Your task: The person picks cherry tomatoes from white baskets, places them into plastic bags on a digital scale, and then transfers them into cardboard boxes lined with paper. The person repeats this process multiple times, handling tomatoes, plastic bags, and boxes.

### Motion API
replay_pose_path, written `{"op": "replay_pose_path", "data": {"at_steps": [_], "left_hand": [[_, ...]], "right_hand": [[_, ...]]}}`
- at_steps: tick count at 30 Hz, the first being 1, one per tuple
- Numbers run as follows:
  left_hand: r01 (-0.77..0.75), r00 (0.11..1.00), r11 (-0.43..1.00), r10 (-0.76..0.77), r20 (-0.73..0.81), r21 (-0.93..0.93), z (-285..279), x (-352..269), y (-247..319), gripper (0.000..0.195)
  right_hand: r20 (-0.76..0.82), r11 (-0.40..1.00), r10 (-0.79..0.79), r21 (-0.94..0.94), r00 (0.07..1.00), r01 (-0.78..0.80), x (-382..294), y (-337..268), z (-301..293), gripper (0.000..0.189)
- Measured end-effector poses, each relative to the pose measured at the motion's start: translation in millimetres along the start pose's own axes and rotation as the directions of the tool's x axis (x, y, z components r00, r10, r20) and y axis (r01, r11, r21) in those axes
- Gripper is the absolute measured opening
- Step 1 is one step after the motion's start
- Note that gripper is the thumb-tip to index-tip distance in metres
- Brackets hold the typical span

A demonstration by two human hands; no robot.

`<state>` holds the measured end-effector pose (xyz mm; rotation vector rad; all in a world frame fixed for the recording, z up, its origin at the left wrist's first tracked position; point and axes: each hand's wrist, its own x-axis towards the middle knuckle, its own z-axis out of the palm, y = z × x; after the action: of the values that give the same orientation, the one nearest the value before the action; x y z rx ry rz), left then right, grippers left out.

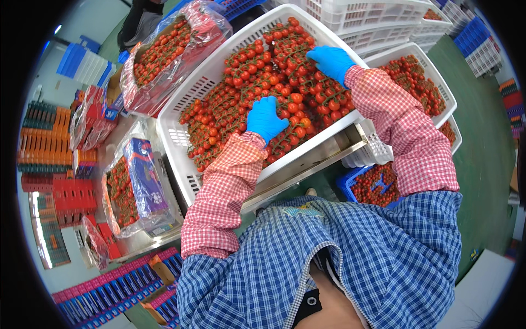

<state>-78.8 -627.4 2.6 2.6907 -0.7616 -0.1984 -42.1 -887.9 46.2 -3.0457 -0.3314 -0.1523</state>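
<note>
A large white plastic crate (172, 148) stands before me on a metal table, filled with cherry tomatoes on the vine (246, 76). My left hand (266, 119), in a blue glove, lies on the tomatoes near the crate's near side, its thumb spread to the right; its fingertips are partly hidden among the fruit. My right hand (332, 63), also in a blue glove, reaches over the crate's right side with its fingertips at a bunch of tomatoes. Whether either hand grips a stem is not clear.
Plastic-wrapped boxes of tomatoes (160, 53) stand at the left, one beside a purple carton (144, 181). Stacked white crates (370, 16) rise behind, and another tomato crate (450, 92) stands at the right. A blue basket (347, 185) of tomatoes sits low by the table. A person (141, 20) is at the upper left.
</note>
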Motion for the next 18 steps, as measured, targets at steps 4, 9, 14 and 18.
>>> {"op": "replay_pose_path", "data": {"at_steps": [4,9,14,18], "left_hand": [[0.123,0.991,0.806,-0.128,0.032,-0.58,-19,19,-27,0.045],[0.149,0.594,-0.573,-0.599,0.536,-0.806,-27,86,-72,0.056],[0.46,0.884,0.888,-0.457,0.095,-0.01,-31,118,-55,0.052],[0.555,0.764,0.629,-0.644,0.035,-0.545,-33,107,-28,0.039]], "right_hand": [[0.088,0.998,-0.034,-0.043,0.996,0.038,16,4,-8,0.024],[0.163,0.995,0.097,-0.001,0.982,-0.098,26,-4,-13,0.02],[-0.1,0.947,0.068,0.32,0.993,-0.032,25,-15,-16,0.018],[0.06,-0.023,0.261,0.998,0.963,-0.056,20,-37,-24,0.028]]}}
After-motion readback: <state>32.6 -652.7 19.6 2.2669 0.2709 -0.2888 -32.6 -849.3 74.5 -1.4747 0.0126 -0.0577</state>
